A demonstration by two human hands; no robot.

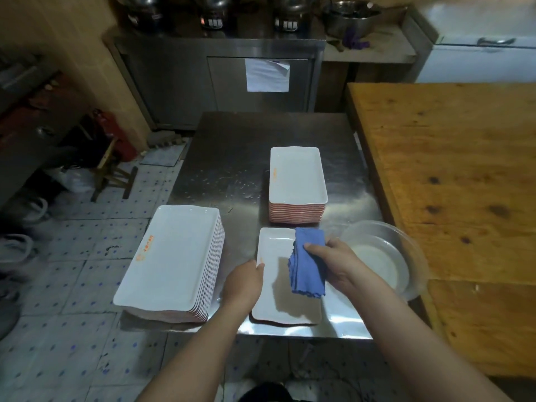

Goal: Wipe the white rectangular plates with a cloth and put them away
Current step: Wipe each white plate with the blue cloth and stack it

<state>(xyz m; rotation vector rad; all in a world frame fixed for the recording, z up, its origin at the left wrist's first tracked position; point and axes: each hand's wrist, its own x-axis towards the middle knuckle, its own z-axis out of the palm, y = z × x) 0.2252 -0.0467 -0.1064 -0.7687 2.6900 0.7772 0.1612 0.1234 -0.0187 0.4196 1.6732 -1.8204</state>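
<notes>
my left hand gripping the white rectangular plate's left rim, my right hand pinching the folded blue cloth over it, steel table

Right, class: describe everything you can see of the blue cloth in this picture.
The blue cloth is soft-looking fabric, folded into several layers with wavy edges showing at its left and bottom. The right hand grips its right side and holds it over the right half of the white plate lying near the front edge of the steel table. It casts a shadow on that plate.
</notes>
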